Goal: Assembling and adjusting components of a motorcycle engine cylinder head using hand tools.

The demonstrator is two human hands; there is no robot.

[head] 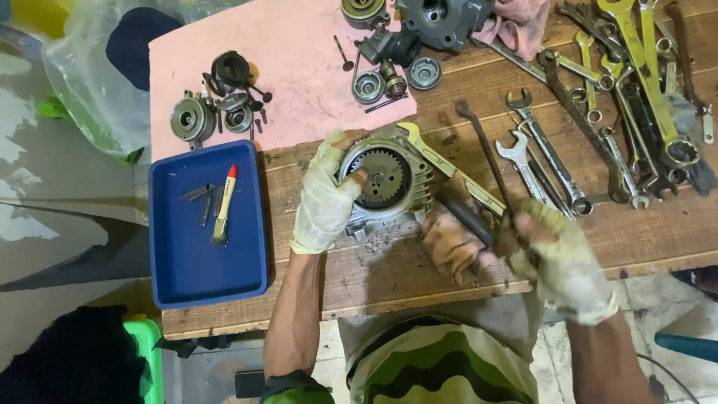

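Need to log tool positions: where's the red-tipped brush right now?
In the head view, the red-tipped brush lies inside the blue tray at the left end of the wooden bench, beside some small dark pins, left of the gloved left hand.

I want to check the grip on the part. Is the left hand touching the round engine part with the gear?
Touching. The head view shows the gloved left hand wrapped over the left edge of the round engine part, thumb lying against its gear.
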